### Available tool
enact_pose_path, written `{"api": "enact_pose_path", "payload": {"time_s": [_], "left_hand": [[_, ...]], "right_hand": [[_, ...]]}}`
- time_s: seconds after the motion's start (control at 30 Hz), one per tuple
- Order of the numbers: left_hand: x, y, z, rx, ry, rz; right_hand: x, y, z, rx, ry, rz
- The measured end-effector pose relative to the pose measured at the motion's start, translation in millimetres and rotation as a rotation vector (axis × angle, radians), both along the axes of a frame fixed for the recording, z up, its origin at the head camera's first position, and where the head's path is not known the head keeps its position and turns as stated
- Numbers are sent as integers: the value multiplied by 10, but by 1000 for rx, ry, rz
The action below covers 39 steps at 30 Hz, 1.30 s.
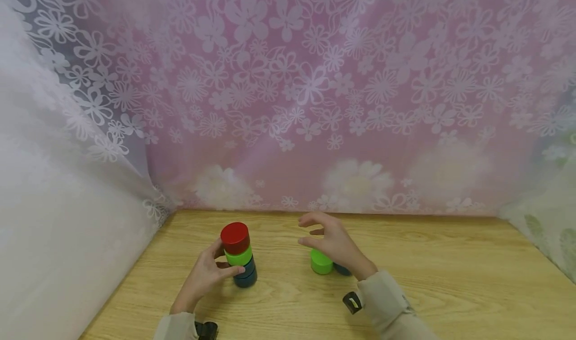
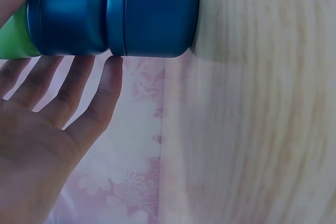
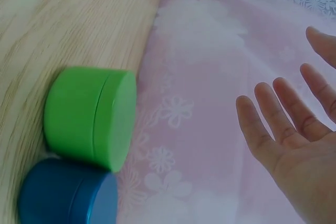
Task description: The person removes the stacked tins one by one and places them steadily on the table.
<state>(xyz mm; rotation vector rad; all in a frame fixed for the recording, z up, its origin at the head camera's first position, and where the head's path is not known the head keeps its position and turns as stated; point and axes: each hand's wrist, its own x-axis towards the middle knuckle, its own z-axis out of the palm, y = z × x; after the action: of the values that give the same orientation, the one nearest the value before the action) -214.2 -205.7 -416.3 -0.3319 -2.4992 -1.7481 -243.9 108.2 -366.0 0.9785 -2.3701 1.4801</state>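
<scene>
A stack of round lidded tins stands on the left side of the table: a red tin (image 1: 235, 238) on top, a green tin (image 1: 239, 258) below it, then two blue tins (image 1: 245, 281). My left hand (image 1: 203, 276) holds this stack from the side, thumb across the front and fingers along its far side. In the left wrist view, fingertips touch the lower blue tin (image 2: 157, 14). My right hand (image 1: 335, 242) is raised with loosely bent fingers and holds nothing. Beneath it, a second green tin (image 1: 321, 263) stands beside another blue tin (image 1: 343, 270), partly hidden by the hand.
The wood-grain table (image 1: 427, 270) runs back to a pink flowered curtain (image 1: 310, 130). A white sheet (image 1: 67, 205) hangs along the left, and a pale leaf-patterned cloth (image 1: 540, 220) on the right. Black wrist devices (image 1: 352, 302) sit by the sleeves.
</scene>
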Motion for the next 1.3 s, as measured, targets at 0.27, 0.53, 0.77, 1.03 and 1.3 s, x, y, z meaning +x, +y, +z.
{"api": "enact_pose_path", "payload": {"time_s": [0.27,0.53,0.77,1.03,1.3], "left_hand": [[-15,4,-22,-2,9,6],[-19,18,-16,-10,-4,16],[-17,28,-15,-15,9,23],[-14,15,-24,-11,17,17],[-8,7,-19,-13,15,20]], "right_hand": [[13,-131,32,-14,-14,30],[28,-263,69,-10,-54,16],[27,-355,79,-17,-44,34],[35,-479,73,-26,-35,56],[57,-601,94,-54,-67,79]]}}
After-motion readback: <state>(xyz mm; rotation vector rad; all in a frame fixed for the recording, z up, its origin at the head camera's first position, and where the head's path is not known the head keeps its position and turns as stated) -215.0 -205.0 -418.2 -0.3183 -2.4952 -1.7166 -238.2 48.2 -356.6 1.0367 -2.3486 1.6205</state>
